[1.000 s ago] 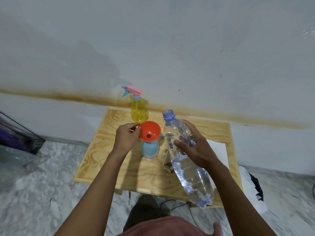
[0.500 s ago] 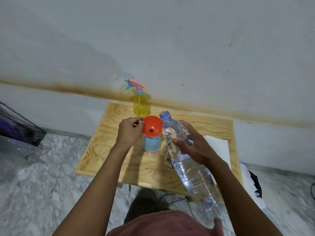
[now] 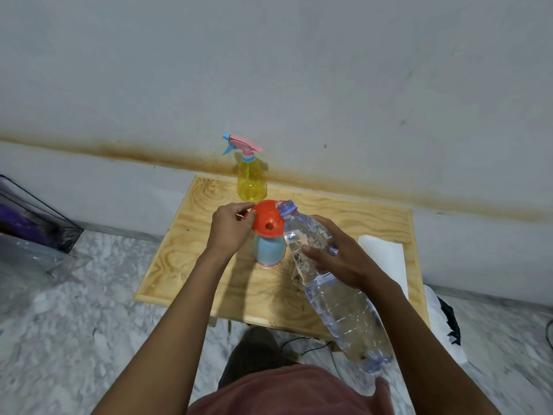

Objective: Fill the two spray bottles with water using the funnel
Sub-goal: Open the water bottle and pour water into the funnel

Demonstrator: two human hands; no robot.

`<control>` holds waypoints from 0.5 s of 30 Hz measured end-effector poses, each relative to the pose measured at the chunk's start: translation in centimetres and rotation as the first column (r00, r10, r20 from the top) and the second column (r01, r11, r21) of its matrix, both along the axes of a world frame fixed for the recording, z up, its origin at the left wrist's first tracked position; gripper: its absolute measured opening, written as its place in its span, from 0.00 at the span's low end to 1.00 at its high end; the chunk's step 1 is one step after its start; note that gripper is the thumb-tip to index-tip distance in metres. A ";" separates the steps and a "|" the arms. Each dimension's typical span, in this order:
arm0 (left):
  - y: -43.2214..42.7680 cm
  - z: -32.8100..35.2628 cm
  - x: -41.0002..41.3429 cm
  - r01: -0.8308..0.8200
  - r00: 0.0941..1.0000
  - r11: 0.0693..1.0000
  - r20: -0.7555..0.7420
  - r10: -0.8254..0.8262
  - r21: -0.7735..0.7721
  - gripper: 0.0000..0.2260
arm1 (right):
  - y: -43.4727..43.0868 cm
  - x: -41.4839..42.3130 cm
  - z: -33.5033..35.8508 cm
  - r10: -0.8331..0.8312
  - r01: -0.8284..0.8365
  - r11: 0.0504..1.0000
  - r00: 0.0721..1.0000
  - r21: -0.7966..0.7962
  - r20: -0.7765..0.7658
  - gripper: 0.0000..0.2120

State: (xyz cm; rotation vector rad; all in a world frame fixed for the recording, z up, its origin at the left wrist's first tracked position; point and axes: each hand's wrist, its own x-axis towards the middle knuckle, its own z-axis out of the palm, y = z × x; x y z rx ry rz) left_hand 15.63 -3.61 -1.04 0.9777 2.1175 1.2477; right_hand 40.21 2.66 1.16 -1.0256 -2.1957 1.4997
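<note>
Left hand (image 3: 230,232): fingers (image 3: 236,208) pinch the orange funnel (image 3: 267,218) by its rim.
Right hand (image 3: 344,265): fingers (image 3: 312,252) wrap the water bottle (image 3: 338,298), its mouth at the funnel's edge.

A pale plywood worktop (image 3: 185,250) stands against a grey-white wall (image 3: 299,70) crossed by a rusty brown stain band (image 3: 119,151); the floor (image 3: 74,310) is mottled grey marble.

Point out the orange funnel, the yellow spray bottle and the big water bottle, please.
orange funnel (image 3: 264,217): head view, inner cone.
yellow spray bottle (image 3: 251,182): head view, yellow body.
big water bottle (image 3: 341,313): head view, clear lower body.
</note>
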 end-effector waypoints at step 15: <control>0.1 0.0 -0.1 -0.001 1.000 1.000 0.004 0.001 -0.008 0.11 | 0.0 0.2 0.4 0.011 -0.011 1.000 1.000 -0.020 -0.015 0.28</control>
